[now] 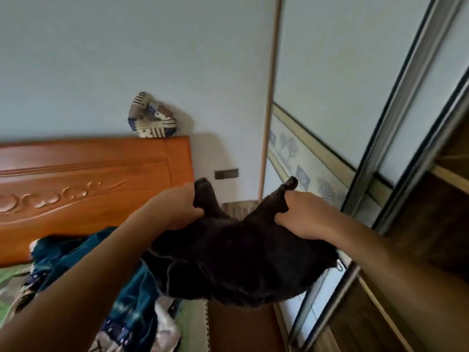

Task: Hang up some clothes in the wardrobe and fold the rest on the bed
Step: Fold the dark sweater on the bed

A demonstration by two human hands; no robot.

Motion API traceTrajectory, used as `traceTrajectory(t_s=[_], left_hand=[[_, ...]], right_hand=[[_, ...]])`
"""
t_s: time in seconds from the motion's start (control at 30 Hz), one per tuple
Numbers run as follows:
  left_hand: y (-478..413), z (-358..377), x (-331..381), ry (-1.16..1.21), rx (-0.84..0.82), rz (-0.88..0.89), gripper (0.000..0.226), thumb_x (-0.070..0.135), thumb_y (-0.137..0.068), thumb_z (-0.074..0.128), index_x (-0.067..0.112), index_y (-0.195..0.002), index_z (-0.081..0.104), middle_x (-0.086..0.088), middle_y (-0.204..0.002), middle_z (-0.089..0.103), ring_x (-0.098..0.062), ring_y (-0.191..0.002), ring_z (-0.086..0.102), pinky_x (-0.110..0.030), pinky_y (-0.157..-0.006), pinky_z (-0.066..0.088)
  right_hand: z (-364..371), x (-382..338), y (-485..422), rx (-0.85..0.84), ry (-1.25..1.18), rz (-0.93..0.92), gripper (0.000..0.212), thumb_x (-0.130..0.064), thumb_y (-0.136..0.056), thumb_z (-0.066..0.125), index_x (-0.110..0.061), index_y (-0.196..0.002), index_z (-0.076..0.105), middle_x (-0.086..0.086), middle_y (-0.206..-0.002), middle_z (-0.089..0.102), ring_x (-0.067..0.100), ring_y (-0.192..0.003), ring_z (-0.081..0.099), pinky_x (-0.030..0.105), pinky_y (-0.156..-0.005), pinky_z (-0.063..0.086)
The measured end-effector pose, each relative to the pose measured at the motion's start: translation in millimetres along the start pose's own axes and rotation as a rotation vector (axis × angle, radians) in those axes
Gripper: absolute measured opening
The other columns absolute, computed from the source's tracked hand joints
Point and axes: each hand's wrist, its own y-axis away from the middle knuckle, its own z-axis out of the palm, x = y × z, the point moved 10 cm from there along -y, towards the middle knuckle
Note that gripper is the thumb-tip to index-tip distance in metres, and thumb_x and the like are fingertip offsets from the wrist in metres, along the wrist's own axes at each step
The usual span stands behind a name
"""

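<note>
While blue clothes point(132, 301) lie heaped on the bed point(10, 280) below the wooden headboard point(88, 179), the left hand point(175, 209), just right of the headboard, curls its fingers tight round one end of a black garment point(233, 262), maybe trousers. It sags in the air, further right. The right hand point(307, 214) clutches its other end, still further from the headboard.
</note>
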Motion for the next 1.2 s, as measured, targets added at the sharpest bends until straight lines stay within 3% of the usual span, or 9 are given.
traceTrajectory(t_s=[0.07,0.2,0.3,0.5,0.6,0.83,1.0,1.1,1.2], left_hand=[[-28,-2,39,-0.044,-0.038,0.117,0.048,0.038,-0.091,0.063,0.014,-0.13,0.049,-0.009,-0.127,0.061,-0.029,-0.114,0.058,-0.04,-0.097,0.047],[-61,-15,123,-0.12,-0.071,0.378,0.048,0.04,-0.091,0.062,0.017,-0.131,0.049,-0.008,-0.13,0.06,-0.027,-0.115,0.058,-0.039,-0.098,0.046],[-61,-28,186,-0.135,-0.099,0.579,0.04,0.039,-0.087,0.06,0.023,-0.123,0.051,-0.003,-0.121,0.064,-0.023,-0.109,0.06,-0.04,-0.095,0.048],[-1,-60,313,-0.23,-0.153,0.981,0.024,0.038,-0.086,0.053,0.02,-0.102,0.054,0.002,-0.096,0.064,-0.018,-0.093,0.064,-0.04,-0.086,0.051],[44,-81,366,-0.24,-0.154,1.14,0.034,0.045,-0.081,0.052,0.022,-0.106,0.058,0.003,-0.099,0.067,-0.014,-0.093,0.065,-0.042,-0.088,0.052],[124,-128,461,-0.266,-0.081,1.279,0.026,0.04,-0.092,0.06,0.019,-0.108,0.06,0.003,-0.097,0.067,-0.01,-0.085,0.064,-0.028,-0.075,0.052],[147,-176,526,-0.215,0.051,1.331,0.019,0.039,-0.092,0.063,0.02,-0.093,0.061,0.002,-0.09,0.064,-0.013,-0.081,0.061,-0.031,-0.072,0.049],[133,-196,573,-0.129,0.071,1.302,0.03,0.037,-0.094,0.063,0.013,-0.113,0.063,-0.003,-0.108,0.065,-0.022,-0.098,0.061,-0.035,-0.087,0.05],[105,-199,619,-0.043,0.11,1.247,0.044,0.037,-0.095,0.064,0.009,-0.129,0.058,-0.008,-0.123,0.062,-0.029,-0.113,0.059,-0.037,-0.095,0.048]], right_hand=[[-13,25,7,0.042,-0.022,0.077,0.026,-0.038,-0.097,0.054,-0.021,-0.081,0.041,0.003,-0.088,0.053,0.016,-0.073,0.052,0.029,-0.055,0.035],[-50,62,34,0.135,-0.037,0.245,0.023,-0.04,-0.095,0.055,-0.017,-0.099,0.053,0.006,-0.102,0.059,0.021,-0.089,0.058,0.035,-0.073,0.049],[-84,82,67,0.198,-0.025,0.363,0.022,-0.039,-0.095,0.056,-0.018,-0.095,0.052,0.002,-0.096,0.057,0.018,-0.082,0.055,0.032,-0.065,0.042],[-152,104,159,0.262,0.198,0.583,0.027,-0.045,-0.093,0.053,-0.021,-0.084,0.049,0.006,-0.096,0.059,0.026,-0.088,0.057,0.033,-0.073,0.042],[-178,112,209,0.28,0.131,0.637,0.025,-0.037,-0.094,0.056,-0.018,-0.08,0.05,0.004,-0.087,0.057,0.02,-0.077,0.056,0.031,-0.06,0.039],[-243,125,328,0.405,0.196,0.806,0.027,-0.032,-0.093,0.058,-0.015,-0.073,0.05,0.002,-0.075,0.052,0.015,-0.065,0.05,0.029,-0.053,0.035],[-297,138,397,0.521,0.227,0.933,0.021,-0.034,-0.095,0.059,-0.013,-0.099,0.055,0.003,-0.096,0.054,0.016,-0.078,0.05,0.029,-0.066,0.045],[-329,167,437,0.662,0.168,1.037,0.044,-0.031,-0.095,0.06,-0.006,-0.13,0.052,0.008,-0.108,0.049,0.022,-0.093,0.05,0.031,-0.078,0.048],[-341,209,462,0.763,0.126,1.152,0.044,-0.028,-0.095,0.059,-0.005,-0.131,0.053,0.014,-0.116,0.056,0.023,-0.092,0.052,0.029,-0.073,0.045]])
